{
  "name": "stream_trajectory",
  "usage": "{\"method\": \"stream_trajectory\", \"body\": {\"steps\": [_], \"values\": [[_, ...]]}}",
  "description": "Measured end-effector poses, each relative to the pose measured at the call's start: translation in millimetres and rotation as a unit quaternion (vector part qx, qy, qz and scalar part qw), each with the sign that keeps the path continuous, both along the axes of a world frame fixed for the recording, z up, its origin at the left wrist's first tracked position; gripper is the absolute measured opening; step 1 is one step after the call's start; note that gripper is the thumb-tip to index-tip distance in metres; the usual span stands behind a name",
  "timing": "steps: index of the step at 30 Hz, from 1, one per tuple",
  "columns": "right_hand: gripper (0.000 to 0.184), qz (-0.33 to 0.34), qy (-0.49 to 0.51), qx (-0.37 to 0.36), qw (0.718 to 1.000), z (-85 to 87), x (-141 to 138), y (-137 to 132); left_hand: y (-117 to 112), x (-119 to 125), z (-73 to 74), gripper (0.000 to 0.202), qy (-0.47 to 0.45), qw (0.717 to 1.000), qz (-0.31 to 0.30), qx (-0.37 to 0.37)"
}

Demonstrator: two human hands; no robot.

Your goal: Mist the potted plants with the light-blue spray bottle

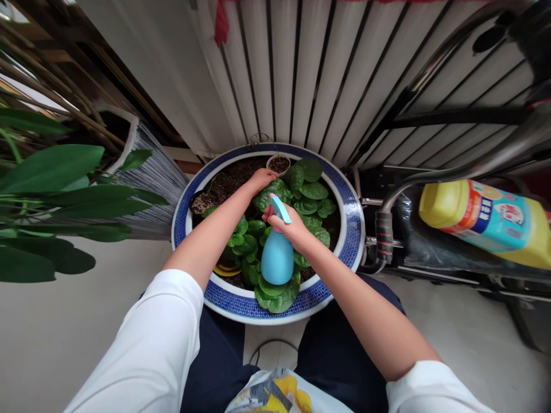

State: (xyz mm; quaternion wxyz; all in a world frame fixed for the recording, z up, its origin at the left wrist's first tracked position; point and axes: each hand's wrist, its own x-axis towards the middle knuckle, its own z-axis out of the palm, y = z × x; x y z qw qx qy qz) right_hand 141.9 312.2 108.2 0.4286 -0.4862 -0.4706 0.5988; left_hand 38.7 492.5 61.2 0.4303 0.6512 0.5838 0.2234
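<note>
My right hand (286, 223) is wrapped round the neck of a light blue spray bottle (276, 259) with a pink and blue trigger head. The bottle is upright above the green leaves. Farther back, my left hand (262, 180) has its fingers together at the edge of a broad green leaf (272, 195), right beside a small white pot (278, 164) of soil. The fingertips are partly hidden, but they seem to pinch the leaf. Leafy plants (247, 244) fill much of a large round planter with a blue patterned rim (350, 229).
A white ribbed radiator (282, 74) stands behind the planter. Left are a big-leaved plant (55, 166) and a tall grey striped pot (150, 178). A metal-tubed frame (400, 189) carrying a yellow bottle (486, 221) stands right. A small dark pot (204, 202) sits inside the planter.
</note>
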Motion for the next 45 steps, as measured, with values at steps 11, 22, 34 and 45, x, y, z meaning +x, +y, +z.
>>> {"method": "stream_trajectory", "body": {"steps": [11, 22, 34, 45], "values": [[0.018, -0.012, 0.023, 0.001, 1.0, -0.5, -1, 1, -3, -13, 4.9, 0.052, -0.03, 0.998, -0.051, 0.022], [0.028, -0.143, 0.201, -0.105, 0.963, -17.9, -9, 6, -17, -15, 5.4, 0.026, -0.147, 0.985, 0.065, -0.055], [0.017, -0.154, 0.205, -0.099, 0.962, -30.2, 0, 16, -27, -14, 9.3, 0.034, -0.269, 0.935, 0.145, -0.182], [0.005, -0.146, 0.164, -0.184, 0.958, -34.6, -1, 23, -35, -17, 13.8, 0.011, -0.261, 0.946, 0.094, -0.168]]}}
